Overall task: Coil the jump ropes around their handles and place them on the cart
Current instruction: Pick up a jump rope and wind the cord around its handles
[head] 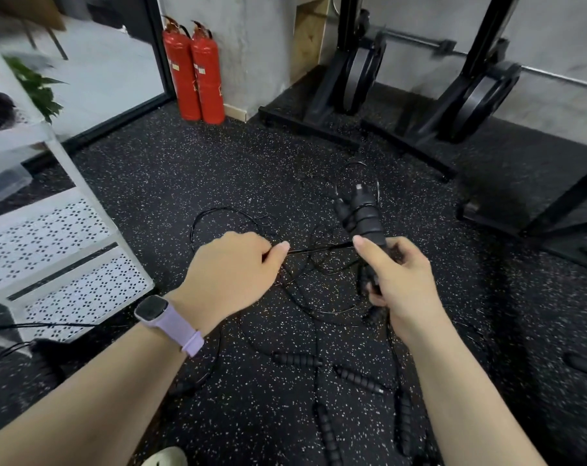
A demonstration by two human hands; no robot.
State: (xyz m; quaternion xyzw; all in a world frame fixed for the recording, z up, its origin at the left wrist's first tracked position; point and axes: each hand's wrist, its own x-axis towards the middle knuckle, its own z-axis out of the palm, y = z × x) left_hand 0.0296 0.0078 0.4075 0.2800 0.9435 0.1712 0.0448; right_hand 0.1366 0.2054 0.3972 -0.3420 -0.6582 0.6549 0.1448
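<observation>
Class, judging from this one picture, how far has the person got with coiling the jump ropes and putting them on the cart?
Done: nothing clearly finished; no coiled rope is clearly visible on the white cart. In hand: the right hand grips a pair of handles with a few turns of cord round them, while the left hand pinches the cord taut. Left: finishing this wrap, then the loose handles and tangled cords on the floor.

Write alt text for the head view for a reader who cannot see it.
The right hand grips a pair of black jump-rope handles while the left hand pinches the thin cord stretched between the hands. More ropes lie tangled on the speckled floor, beside a white cart.
</observation>
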